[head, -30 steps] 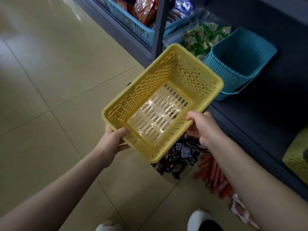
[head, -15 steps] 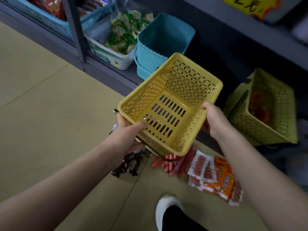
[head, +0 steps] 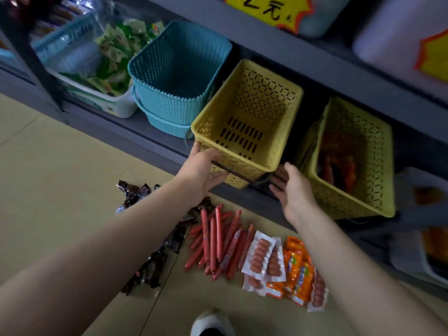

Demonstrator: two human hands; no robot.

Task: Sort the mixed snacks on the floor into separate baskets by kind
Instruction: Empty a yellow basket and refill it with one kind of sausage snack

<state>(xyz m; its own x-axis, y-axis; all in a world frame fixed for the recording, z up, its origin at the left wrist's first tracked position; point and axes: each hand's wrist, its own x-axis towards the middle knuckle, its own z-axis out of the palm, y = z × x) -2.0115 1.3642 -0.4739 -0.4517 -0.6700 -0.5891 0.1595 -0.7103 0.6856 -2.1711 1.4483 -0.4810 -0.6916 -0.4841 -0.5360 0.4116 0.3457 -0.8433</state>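
An empty yellow basket (head: 264,93) rests on the low shelf between a teal basket (head: 179,69) and a second yellow basket (head: 363,202). My left hand (head: 203,168) grips its front left corner, thumb on the wall and fingers underneath. My right hand (head: 293,187) is at the front right corner with fingers spread and loose, holding nothing. On the floor below lie dark wrapped snacks (head: 148,265), red sausage sticks (head: 218,241), clear packs of small sausages (head: 260,257) and orange packets (head: 297,272).
The second yellow basket holds red-orange snacks. A white bin (head: 116,107) of green packets stands left of the teal basket. The grey shelf edge (head: 145,139) runs above the floor snacks. My shoe (head: 212,320) is near the bottom edge.
The yellow basket went from in the air over the floor snacks forward onto the shelf. My right hand has let go of its side; my left hand still holds it.
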